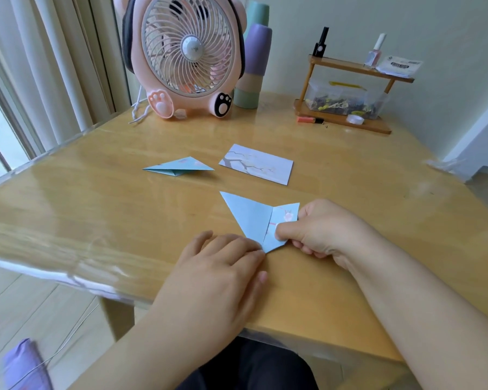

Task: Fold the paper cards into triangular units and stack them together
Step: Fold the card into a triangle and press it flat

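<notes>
A: Blue card (254, 218) lay part-folded on the table (96, 209), near the front edge, between both hands. Two flaps met along a centre seam and the point faced the person.

B: Hands?

A: Right hand (319, 229) pinched the right flap, thumb on top, other fingers curled. Left hand (217, 266) lay flat, fingers fairly straight, fingertips touching the card's left edge near the point. Whether it pressed or only rested, could not tell.

B: Other pieces?

A: One folded unit (178, 166) sat further back, left of centre. One flat card (257, 164) lay just right of it, the two apart. Nothing stacked yet, so my judgement: task about a third done at most.

B: Advice for the step?

A: Judgement only. The right flap's edge should run flush along the seam without overlapping the left flap. The left hand should pin the point so the card cannot turn. Then run the thumb from the point outward to set the crease sharp. A loose crease would likely make the unit spring open when stacked.

B: Background?

A: Pink fan (186, 52) and a small wooden rack (347, 94) at the far edge, well clear.
</notes>
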Demonstrator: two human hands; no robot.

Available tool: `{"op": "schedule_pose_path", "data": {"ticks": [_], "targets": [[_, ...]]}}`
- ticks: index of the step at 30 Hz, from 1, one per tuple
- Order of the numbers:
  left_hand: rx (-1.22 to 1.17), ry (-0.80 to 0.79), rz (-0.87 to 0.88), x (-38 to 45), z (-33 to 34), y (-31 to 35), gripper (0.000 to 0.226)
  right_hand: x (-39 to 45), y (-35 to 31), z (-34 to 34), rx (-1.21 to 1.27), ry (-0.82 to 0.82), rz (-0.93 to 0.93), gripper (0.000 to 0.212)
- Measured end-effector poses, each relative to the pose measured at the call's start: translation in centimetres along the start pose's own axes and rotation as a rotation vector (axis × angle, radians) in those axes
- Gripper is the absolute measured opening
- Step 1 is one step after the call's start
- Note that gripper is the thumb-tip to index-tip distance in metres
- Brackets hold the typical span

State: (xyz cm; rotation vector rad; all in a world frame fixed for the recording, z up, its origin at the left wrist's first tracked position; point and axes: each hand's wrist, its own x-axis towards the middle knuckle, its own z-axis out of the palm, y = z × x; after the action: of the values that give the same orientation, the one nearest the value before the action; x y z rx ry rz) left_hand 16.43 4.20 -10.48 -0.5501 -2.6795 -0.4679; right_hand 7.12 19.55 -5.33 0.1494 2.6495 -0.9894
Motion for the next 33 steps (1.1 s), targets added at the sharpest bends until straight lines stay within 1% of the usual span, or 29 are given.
{"op": "schedule_pose_path", "data": {"ticks": [2,3,4,5,6,7,8,9,10,12,17,20,22,25,30,33], "targets": [[0.064,0.018,0.013,0.1,0.1,0.1,0.04,0.0,0.4,-0.3,-0.047,0.011,0.001,0.025],[0.089,0.022,0.018,0.2,0.2,0.2,0.04,0.0,0.8,-0.6,-0.093,0.055,-0.017,0.029],[0.109,0.027,0.023,0.3,0.2,0.2,0.04,-0.3,1.3,-0.9,-0.128,0.138,-0.049,0.035],[0.126,0.034,0.029,0.4,0.3,0.2,0.04,-0.7,1.7,-1.1,-0.132,0.238,-0.108,0.039],[0.14,0.039,0.033,0.5,0.3,0.1,0.04,-1.2,2.0,-1.1,-0.103,0.319,-0.211,0.037],[0.15,0.039,0.034,0.6,0.4,0.1,0.04,-1.8,2.1,-0.9,-0.085,0.359,-0.349,0.03],[0.157,0.04,0.035,0.6,0.4,0.1,0.04,-2.4,2.1,-0.6,-0.098,0.346,-0.466,0.02],[0.157,0.052,0.037,0.6,0.5,0.1,0.04,-2.7,2.0,-0.1,-0.122,0.302,-0.537,0.013],[0.152,0.066,0.037,0.5,0.6,0.1,0.04,-2.9,2.0,0.4,-0.137,0.254,-0.569,0.013],[0.133,0.08,0.035,0.4,0.7,0.0,0.041,-2.7,2.2,1.4,-0.144,0.194,-0.57,0.018],[0.105,0.097,0.035,0.2,1.0,-0.2,0.041,-2.2,2.0,1.9,-0.161,0.175,-0.567,0.018],[0.096,0.102,0.034,0.0,1.0,-0.1,0.04,-2.1,1.9,1.9,-0.251,0.213,-0.615,0.022],[0.098,0.105,0.035,0.0,1.0,-0.1,0.04,-1.9,2.1,2.1,-0.319,0.254,-0.639,0.02],[0.096,0.09,0.032,0.0,1.0,-0.2,0.04,-1.6,2.4,2.2,-0.323,0.303,-0.663,0.021],[0.084,0.074,0.033,-0.1,0.9,-0.2,0.04,-0.9,3.1,0.8,-0.362,0.331,-0.626,0.023],[0.078,0.072,0.031,-0.1,1.0,-0.2,0.04,-0.5,3.5,0.1,-0.382,0.329,-0.615,0.031]]}}
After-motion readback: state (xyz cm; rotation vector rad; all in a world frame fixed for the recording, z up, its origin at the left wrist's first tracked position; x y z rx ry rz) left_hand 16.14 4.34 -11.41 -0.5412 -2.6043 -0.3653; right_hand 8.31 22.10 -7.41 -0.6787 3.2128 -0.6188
